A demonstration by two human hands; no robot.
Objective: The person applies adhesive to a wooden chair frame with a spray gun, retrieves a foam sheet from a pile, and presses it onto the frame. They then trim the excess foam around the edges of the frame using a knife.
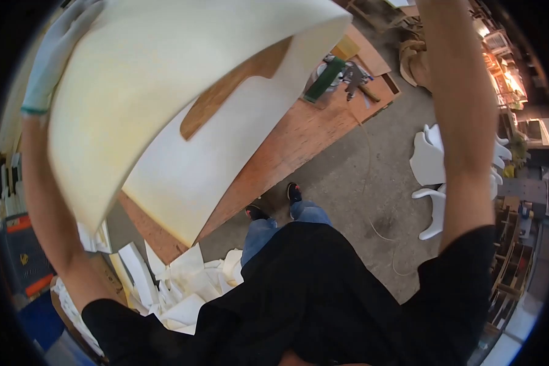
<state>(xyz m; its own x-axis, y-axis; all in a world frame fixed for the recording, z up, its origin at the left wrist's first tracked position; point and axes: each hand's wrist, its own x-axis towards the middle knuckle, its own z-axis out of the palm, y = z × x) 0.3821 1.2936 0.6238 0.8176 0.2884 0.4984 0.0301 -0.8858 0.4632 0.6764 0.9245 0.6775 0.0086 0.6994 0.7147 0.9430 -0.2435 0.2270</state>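
Observation:
A large cream foam sheet [128,91] is raised and curved above the workbench, filling the upper left. My left hand [58,55], in a white glove with a green cuff, grips its left edge; the fingertips are partly cut off by the frame. My right arm reaches up past the top edge, so that hand is out of sight. Below the raised sheet lies a second pale foam sheet [183,177] on the wooden workbench [280,140]. A brown, wood-coloured curved shape [238,85] shows on it, partly covered by the raised sheet.
On the bench's far end are a green object [325,79], a spray-gun-like tool [352,78] and other small items. A thin hose [368,158] trails over the concrete floor. White cut pieces [428,157] lie at right; foam offcuts [189,280] are heaped at lower left.

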